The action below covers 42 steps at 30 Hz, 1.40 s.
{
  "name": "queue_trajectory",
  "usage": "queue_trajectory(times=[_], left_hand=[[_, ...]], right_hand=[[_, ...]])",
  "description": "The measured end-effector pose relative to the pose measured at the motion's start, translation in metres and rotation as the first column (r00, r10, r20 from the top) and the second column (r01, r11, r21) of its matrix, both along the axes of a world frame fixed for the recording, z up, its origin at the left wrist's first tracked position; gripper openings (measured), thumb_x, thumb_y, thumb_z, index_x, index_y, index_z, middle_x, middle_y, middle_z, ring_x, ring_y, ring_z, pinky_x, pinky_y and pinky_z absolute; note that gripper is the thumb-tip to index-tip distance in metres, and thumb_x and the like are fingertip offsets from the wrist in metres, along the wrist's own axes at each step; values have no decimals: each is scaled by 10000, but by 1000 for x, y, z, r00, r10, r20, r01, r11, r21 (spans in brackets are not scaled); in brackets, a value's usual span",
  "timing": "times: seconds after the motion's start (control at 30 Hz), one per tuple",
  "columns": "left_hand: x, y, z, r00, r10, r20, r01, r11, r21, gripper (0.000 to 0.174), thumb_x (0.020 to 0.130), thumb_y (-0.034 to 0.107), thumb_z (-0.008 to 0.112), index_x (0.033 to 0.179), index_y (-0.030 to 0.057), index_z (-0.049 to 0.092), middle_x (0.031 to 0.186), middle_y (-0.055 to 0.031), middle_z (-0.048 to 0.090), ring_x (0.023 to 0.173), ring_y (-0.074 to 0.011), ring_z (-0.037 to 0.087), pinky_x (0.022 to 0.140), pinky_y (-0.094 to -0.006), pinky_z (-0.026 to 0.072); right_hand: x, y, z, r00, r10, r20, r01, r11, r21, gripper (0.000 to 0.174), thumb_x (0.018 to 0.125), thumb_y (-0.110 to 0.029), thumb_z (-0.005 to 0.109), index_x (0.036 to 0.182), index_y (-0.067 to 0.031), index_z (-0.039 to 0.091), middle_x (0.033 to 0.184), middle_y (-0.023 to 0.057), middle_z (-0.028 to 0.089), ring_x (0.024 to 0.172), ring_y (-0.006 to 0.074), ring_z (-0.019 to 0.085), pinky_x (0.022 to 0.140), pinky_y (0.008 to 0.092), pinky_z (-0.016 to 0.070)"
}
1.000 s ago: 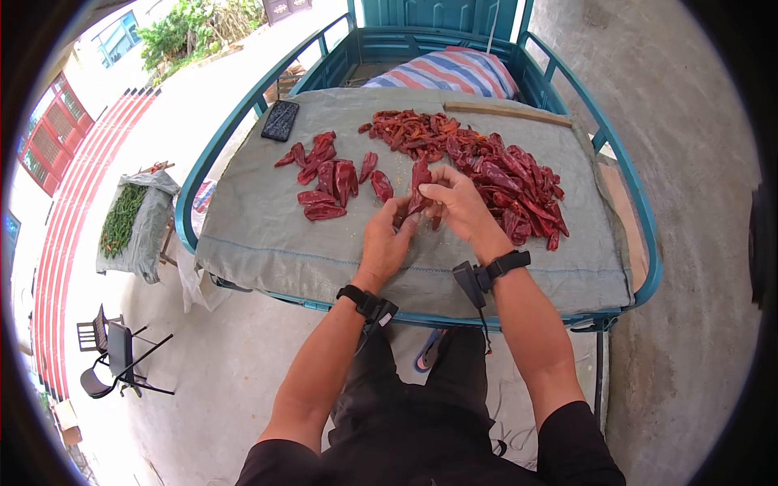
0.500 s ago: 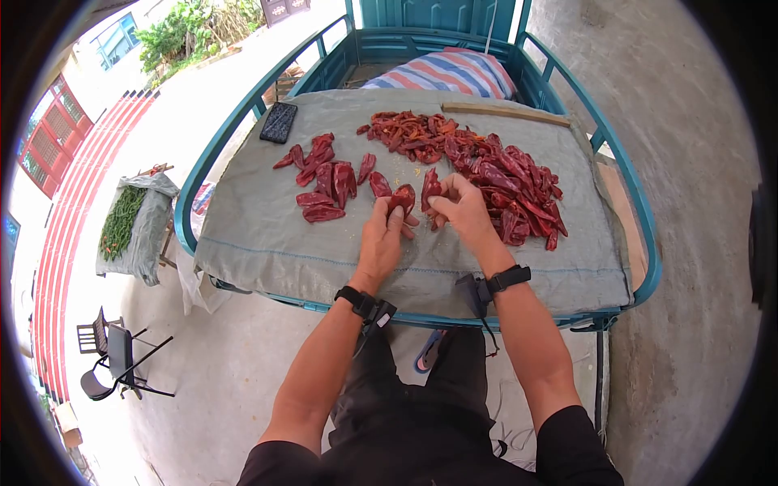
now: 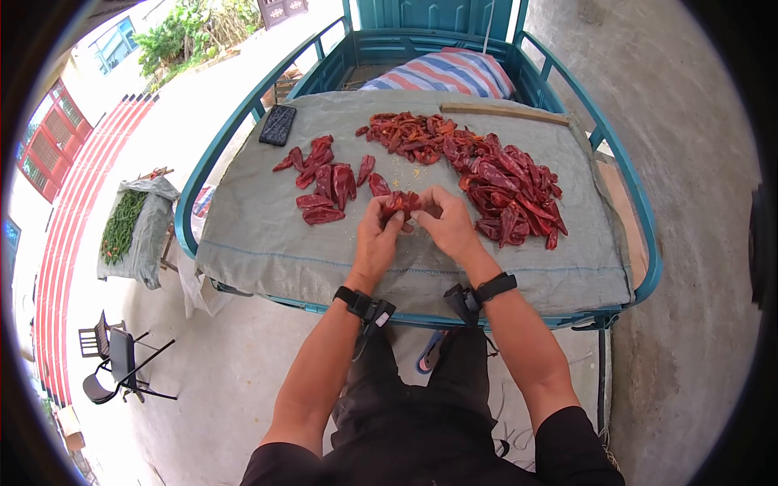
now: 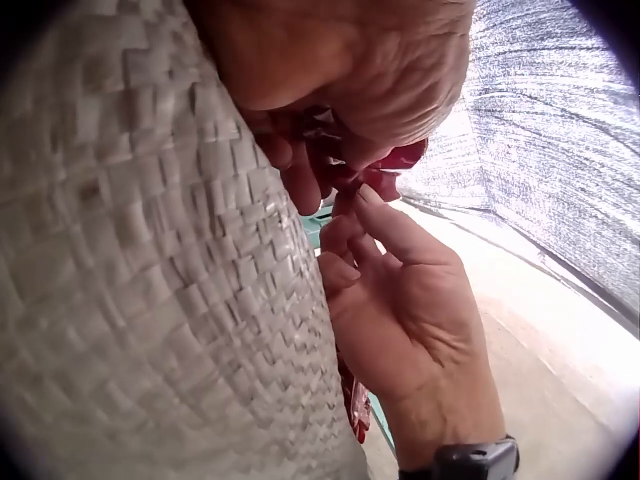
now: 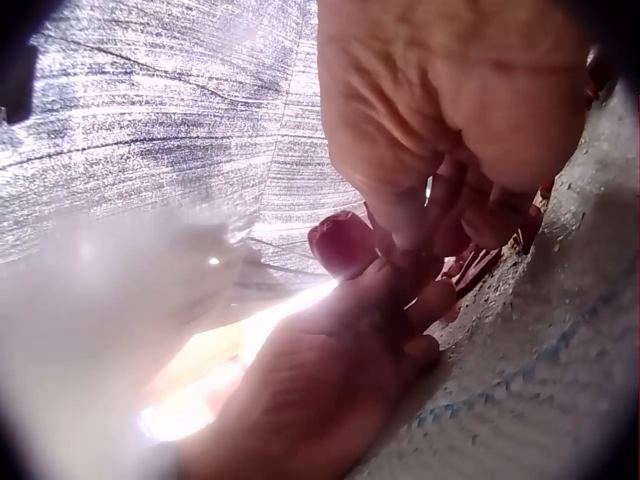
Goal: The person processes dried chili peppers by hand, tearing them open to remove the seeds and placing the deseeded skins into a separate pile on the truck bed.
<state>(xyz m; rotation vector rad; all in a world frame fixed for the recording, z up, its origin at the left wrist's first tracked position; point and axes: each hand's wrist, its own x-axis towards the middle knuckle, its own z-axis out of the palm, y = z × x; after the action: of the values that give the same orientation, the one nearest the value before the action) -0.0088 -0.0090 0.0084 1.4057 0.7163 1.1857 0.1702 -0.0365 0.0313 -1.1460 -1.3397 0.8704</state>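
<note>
Close together over the near middle of the grey woven sheet (image 3: 267, 243), my two hands work on one dried red chili pepper (image 3: 402, 202). My left hand (image 3: 374, 247) grips it with curled fingers, thumb on the near side. From the right, my right hand (image 3: 447, 231) pinches the pepper's right part between thumb and fingers. In the left wrist view a shiny bit of the pepper (image 4: 405, 157) shows past the hand. The right wrist view shows its rounded end (image 5: 342, 245) beyond the left thumb. Fingers hide the rest.
A small group of whole chilies (image 3: 332, 182) lies left of the hands. Behind stretches a heap of torn chilies (image 3: 405, 134), joining a larger darker pile (image 3: 515, 190) at right. A phone (image 3: 278, 125), a wooden strip (image 3: 502, 112) and the cart's teal rail (image 3: 219, 146) border the sheet.
The hands parted, each with a red piece, and then came together again. My right hand has moved left to the chili in my left hand, which stays nearly in place.
</note>
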Motion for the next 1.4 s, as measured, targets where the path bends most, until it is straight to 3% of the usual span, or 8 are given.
queue_trajectory(times=[0.3,0.47,0.57,0.77,0.97,1.07,1.17,1.4], left_hand=[[-2,0,1,998,-34,49,35,999,-18,237,1136,119,639,1359,48,598,1192,-34,740,951,-105,730,751,-232,480],[-3,4,-9,994,90,63,-87,995,-43,160,1139,116,633,1290,66,615,1122,-7,712,902,-91,685,771,-250,495],[-5,5,-10,978,174,115,-167,984,-69,150,1133,85,632,1276,63,593,1094,-7,697,873,-79,677,759,-250,513],[-5,6,-9,969,177,173,-163,982,-92,130,1139,79,622,1262,62,585,1084,-6,688,855,-69,669,751,-243,519],[-6,3,-6,965,190,179,-174,980,-99,138,1136,105,632,1270,76,616,1059,0,684,877,-90,660,779,-266,495],[-6,4,-6,965,194,179,-181,980,-86,142,1134,103,630,1272,76,613,1050,-1,682,878,-90,657,779,-269,493],[-5,4,-4,966,196,169,-183,979,-88,141,1131,104,630,1269,78,610,1051,0,680,882,-88,656,781,-271,493],[-5,4,-4,962,221,161,-200,970,-139,100,1134,111,638,1211,64,595,972,-3,693,822,-68,645,749,-251,503]], right_hand=[[2,1,7,998,16,54,-11,997,-77,198,957,-73,788,1126,9,726,957,52,754,808,125,684,724,324,570],[16,4,12,988,-14,153,23,998,-57,231,954,-81,787,1164,-9,725,1008,93,760,845,184,716,757,365,587],[26,5,20,875,-247,416,247,968,55,255,936,-41,752,1191,-37,730,1087,125,753,931,266,738,838,411,598],[13,19,13,624,-277,730,3,936,352,330,908,-11,723,1220,-105,770,1275,122,699,1298,353,618,1049,474,528],[-5,30,1,468,-257,845,-87,939,334,257,870,3,727,1078,-113,823,1188,101,676,1217,347,618,1052,463,522],[-2,32,8,537,-217,815,-93,945,313,202,887,-12,734,989,-142,851,1172,78,659,1183,324,600,1022,484,511],[9,22,37,680,-358,641,14,879,476,197,892,-2,747,1004,-133,843,1118,77,628,1116,319,598,985,464,513],[41,3,30,702,-290,650,-10,909,416,267,894,79,696,1066,-93,807,1117,113,612,1108,348,611,982,450,506]])
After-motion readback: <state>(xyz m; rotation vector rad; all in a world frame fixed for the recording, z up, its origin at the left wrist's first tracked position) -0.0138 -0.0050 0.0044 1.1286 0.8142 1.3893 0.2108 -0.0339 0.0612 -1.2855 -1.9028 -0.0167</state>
